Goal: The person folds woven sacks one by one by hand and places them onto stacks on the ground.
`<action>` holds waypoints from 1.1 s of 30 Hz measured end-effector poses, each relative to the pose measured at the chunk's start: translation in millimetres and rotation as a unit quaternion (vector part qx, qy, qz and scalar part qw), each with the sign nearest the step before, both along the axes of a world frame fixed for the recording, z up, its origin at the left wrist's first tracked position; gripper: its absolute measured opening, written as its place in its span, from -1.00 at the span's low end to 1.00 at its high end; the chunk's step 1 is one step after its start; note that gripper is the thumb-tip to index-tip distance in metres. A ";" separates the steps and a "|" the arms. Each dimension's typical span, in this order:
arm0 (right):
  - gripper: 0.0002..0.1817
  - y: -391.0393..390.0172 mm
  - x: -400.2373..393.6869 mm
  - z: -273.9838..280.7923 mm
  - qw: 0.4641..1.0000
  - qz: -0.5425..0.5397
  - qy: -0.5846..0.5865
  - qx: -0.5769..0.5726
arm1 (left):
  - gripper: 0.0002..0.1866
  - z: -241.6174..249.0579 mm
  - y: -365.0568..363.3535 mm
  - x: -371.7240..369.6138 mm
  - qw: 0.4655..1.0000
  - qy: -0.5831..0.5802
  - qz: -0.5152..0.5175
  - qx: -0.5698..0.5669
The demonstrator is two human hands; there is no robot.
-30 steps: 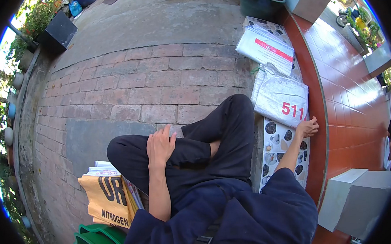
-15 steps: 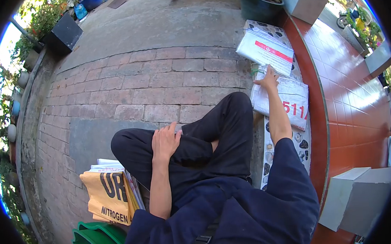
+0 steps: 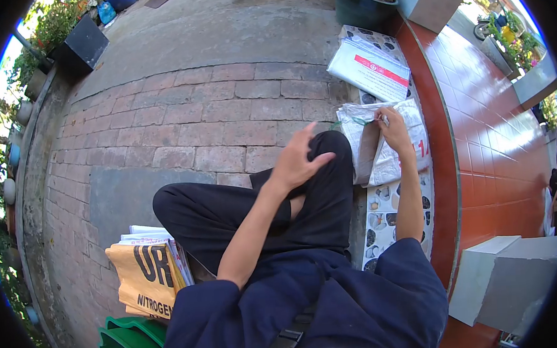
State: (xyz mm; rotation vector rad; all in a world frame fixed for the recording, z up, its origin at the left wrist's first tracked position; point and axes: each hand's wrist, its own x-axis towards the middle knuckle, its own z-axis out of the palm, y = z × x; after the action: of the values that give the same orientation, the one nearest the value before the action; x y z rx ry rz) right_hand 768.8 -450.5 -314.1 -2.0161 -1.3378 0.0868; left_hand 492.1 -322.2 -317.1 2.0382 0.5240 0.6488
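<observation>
Now right hand (image 3: 394, 125) lifting sack (image 3: 378, 145) edge

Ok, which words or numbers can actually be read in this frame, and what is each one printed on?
"UR" and "NITROGEN", both cut off: on the yellow sack.
"1" plus a partly hidden stroke, in red: on the white sack gripped by the right hand.
Red band on the far white sack: print too small to read.

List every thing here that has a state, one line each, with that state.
White sack: lying on the ledge, top edge lifted.
Right hand: gripping the sack's top edge.
Left hand: raised, open, holding nothing.
Folded white sack: flat, untouched.
Yellow sacks: stacked on the ground.
</observation>
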 end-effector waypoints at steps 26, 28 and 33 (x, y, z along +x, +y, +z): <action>-0.74 117.7 175.2 288.5 0.875 -0.241 -0.270 0.322 | -0.43 352.4 410.9 -277.5 0.676 -0.324 0.642 0.158; -0.75 117.4 176.6 265.1 0.901 -0.259 -0.168 0.305 | -0.33 320.2 491.3 -363.3 0.737 -0.328 0.589 0.056; -0.72 111.1 143.1 192.0 0.934 -0.190 -0.075 0.292 | -0.53 244.6 455.7 -365.6 0.785 -0.293 0.544 0.030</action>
State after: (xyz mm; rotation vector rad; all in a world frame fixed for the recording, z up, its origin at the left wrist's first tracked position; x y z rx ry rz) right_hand 911.9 -339.4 -122.1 -1.7382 -0.8890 -0.5865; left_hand 126.5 133.5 -72.5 1.2778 1.2936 1.9096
